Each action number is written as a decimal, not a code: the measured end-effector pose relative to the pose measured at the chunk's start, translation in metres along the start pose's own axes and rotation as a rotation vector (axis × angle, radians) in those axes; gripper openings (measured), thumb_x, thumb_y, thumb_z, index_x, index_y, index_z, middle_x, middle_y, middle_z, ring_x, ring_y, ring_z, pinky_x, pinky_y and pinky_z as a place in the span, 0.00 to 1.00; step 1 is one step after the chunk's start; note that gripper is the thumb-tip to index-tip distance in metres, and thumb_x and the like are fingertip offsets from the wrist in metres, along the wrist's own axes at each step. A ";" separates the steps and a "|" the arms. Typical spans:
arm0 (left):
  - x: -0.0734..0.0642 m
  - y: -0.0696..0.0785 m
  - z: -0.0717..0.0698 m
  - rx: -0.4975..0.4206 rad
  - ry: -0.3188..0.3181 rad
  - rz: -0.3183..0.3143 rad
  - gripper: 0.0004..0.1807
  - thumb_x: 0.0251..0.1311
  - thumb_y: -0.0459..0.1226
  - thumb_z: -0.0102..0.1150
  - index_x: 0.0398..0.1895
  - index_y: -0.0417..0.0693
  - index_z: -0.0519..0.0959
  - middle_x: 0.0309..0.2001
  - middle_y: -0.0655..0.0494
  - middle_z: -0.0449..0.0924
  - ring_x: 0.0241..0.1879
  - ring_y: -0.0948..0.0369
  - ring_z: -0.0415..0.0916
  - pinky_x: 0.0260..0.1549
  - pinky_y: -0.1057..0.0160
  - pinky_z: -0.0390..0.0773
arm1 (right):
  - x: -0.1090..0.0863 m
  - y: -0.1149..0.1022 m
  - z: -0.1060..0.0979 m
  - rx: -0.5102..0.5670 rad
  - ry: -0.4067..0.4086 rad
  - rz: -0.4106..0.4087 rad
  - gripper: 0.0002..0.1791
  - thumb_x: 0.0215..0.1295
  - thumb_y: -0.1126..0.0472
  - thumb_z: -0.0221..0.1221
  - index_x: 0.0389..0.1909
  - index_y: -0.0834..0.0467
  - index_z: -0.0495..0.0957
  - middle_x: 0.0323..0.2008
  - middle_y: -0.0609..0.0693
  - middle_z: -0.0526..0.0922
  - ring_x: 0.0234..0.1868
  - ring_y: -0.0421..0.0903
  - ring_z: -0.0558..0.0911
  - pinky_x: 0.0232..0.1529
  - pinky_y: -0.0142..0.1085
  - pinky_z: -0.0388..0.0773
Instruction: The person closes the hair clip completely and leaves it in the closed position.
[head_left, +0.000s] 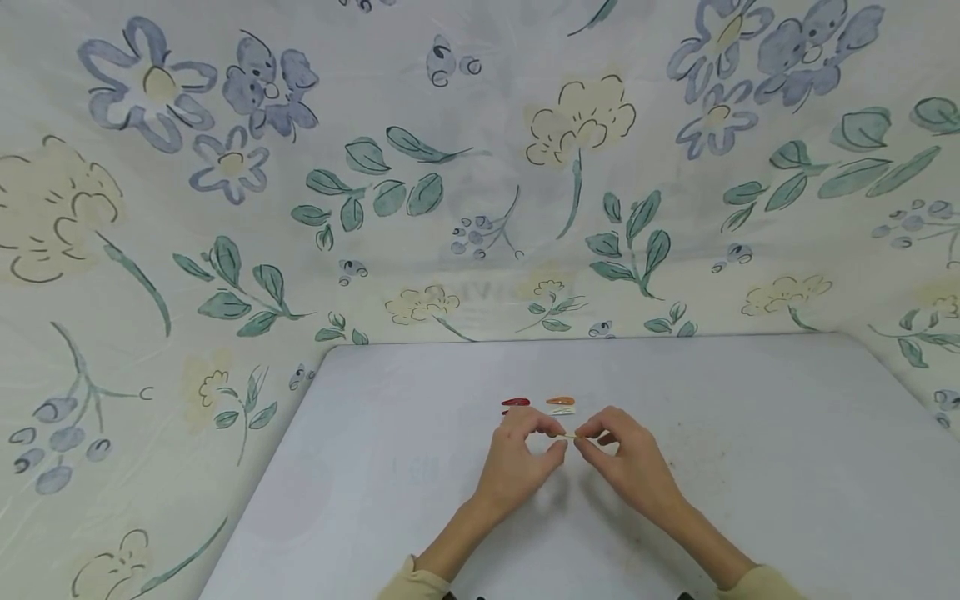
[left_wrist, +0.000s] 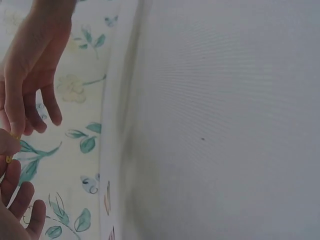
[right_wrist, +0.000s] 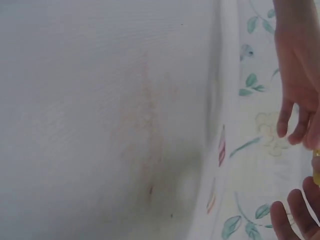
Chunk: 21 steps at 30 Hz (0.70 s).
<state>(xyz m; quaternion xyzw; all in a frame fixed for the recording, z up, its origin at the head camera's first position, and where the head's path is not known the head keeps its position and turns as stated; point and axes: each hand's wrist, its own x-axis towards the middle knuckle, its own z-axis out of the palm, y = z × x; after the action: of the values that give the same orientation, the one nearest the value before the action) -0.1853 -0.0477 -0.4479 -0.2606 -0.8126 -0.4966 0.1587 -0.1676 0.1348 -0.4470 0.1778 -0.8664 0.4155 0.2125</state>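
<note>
Both hands meet above the white table, at a small yellow hair clip (right_wrist: 316, 170). The left hand (head_left: 513, 468) pinches one end of it between thumb and forefinger. From the other side, the thumb and forefinger of the right hand (head_left: 639, 468) pinch it too, with the other fingers loosely bent. Fingertips cover much of the clip. Just beyond the hands, a red hair clip (head_left: 516, 402) and an orange hair clip (head_left: 561, 401) lie on the table. A whitish clip (head_left: 562, 410) is in front of the orange one. The left hand partly hides another red piece (head_left: 506, 412).
The white table (head_left: 375, 467) stretches out on both sides of the hands. Behind it and along its left hangs a floral curtain (head_left: 480, 192). A few dark specks and faint brownish stains (right_wrist: 147, 120) mark the tabletop at the right.
</note>
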 end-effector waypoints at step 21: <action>0.014 0.004 0.009 -0.034 0.263 -0.062 0.07 0.50 0.30 0.69 0.30 0.49 0.81 0.33 0.60 0.81 0.40 0.62 0.74 0.37 0.59 0.78 | 0.014 -0.008 0.022 0.133 0.264 -0.004 0.11 0.53 0.74 0.69 0.33 0.59 0.79 0.32 0.46 0.81 0.33 0.38 0.79 0.34 0.33 0.81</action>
<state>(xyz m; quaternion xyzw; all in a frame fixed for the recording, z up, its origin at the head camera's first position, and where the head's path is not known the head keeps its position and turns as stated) -0.1948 -0.0348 -0.4419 -0.1706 -0.7839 -0.5449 0.2438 -0.1810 0.1105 -0.4472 0.1370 -0.8010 0.4915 0.3133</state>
